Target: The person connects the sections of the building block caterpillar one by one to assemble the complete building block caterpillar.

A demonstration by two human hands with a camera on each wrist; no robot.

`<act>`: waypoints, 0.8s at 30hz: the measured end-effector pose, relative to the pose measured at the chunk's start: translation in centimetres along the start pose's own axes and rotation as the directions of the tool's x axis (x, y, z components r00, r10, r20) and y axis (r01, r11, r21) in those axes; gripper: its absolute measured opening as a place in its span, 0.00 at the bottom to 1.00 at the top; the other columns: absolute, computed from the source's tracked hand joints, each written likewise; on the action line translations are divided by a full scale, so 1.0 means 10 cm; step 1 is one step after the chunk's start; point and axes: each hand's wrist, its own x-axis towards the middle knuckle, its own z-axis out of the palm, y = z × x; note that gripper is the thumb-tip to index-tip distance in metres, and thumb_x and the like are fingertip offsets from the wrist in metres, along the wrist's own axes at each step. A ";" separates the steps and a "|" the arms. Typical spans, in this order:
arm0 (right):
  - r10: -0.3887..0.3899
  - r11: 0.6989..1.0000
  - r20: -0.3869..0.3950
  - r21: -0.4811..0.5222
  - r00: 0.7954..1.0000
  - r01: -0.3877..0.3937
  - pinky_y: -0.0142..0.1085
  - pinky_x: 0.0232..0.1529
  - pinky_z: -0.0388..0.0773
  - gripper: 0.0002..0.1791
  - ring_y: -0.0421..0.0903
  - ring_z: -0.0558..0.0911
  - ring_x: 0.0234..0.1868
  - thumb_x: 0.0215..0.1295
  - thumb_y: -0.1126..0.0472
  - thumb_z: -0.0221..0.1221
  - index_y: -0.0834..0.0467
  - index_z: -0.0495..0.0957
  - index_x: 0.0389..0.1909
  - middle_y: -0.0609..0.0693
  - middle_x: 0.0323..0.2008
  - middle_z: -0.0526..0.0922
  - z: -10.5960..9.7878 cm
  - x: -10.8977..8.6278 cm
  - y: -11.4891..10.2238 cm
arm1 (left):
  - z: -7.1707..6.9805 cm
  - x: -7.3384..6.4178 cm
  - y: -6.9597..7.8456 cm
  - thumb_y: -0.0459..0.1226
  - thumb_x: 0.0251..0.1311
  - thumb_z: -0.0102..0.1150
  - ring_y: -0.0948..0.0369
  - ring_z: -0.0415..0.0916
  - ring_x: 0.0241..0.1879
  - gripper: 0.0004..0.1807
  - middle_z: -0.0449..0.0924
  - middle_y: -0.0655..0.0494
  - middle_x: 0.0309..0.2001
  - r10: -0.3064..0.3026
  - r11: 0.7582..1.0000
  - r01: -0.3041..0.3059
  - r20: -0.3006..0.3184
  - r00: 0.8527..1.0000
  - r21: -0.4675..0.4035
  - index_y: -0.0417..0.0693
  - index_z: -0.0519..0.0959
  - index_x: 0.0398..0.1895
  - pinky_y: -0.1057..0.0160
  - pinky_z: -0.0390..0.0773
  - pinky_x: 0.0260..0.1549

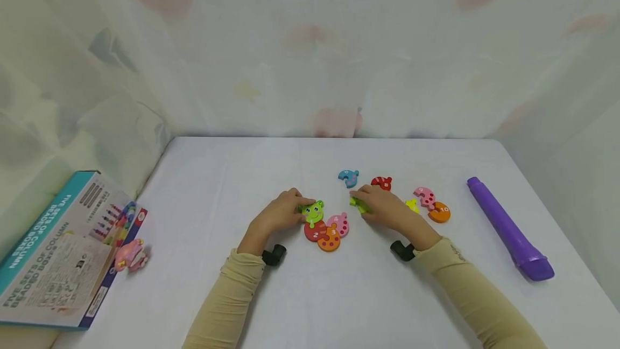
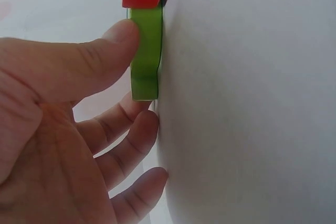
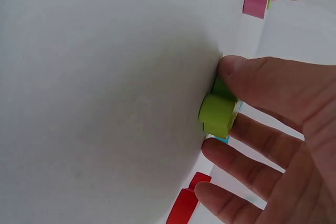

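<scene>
My left hand (image 1: 280,212) holds a green puzzle piece with a smiling face (image 1: 314,211), thumb on its near edge and fingers beyond. This piece meets a red piece numbered 2 (image 1: 312,233), joined to an orange piece numbered 3 (image 1: 329,241) and a pink dotted piece (image 1: 341,224). Farther right, my right hand (image 1: 385,208) pinches another green piece (image 3: 218,111) at the table surface. That hand partly covers it in the head view. Just beyond the right hand lies a red striped piece (image 1: 382,182), and a blue piece (image 1: 348,178) sits farther back.
Right of the right hand lie a yellow piece (image 1: 413,205), a pink piece (image 1: 424,196) and an orange piece numbered 10 (image 1: 439,213). A purple microphone-shaped object (image 1: 508,228) rests at the right. At left are a box (image 1: 68,252) and a pink figurine (image 1: 130,256).
</scene>
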 end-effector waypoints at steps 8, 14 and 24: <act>-0.055 0.998 -0.025 -0.016 0.998 0.055 0.41 0.48 0.75 0.31 0.49 0.74 0.51 0.53 0.57 0.66 0.55 0.72 0.59 0.54 0.52 0.74 -0.02 0.02 -0.08 | 0.00 0.00 0.00 0.38 0.54 0.64 0.59 0.66 0.42 0.24 0.70 0.54 0.43 0.005 1.000 -0.005 -0.005 1.000 -0.001 0.56 0.76 0.56 0.61 0.71 0.41; -0.109 0.994 -0.015 0.004 0.994 0.109 0.40 0.48 0.74 0.30 0.49 0.73 0.51 0.53 0.56 0.66 0.54 0.72 0.59 0.52 0.52 0.74 -0.01 0.03 -0.16 | 0.00 0.00 -0.01 0.37 0.54 0.63 0.58 0.66 0.42 0.24 0.70 0.53 0.43 0.013 1.000 -0.013 -0.002 1.000 -0.005 0.55 0.76 0.56 0.60 0.71 0.40; -0.157 0.987 -0.003 -0.041 0.988 0.157 0.39 0.46 0.75 0.28 0.48 0.73 0.51 0.53 0.56 0.66 0.51 0.74 0.58 0.51 0.51 0.75 0.02 0.03 -0.24 | 0.00 0.01 -0.01 0.38 0.54 0.63 0.58 0.67 0.43 0.24 0.70 0.54 0.43 0.009 1.000 -0.009 -0.001 1.000 0.009 0.57 0.76 0.56 0.59 0.71 0.42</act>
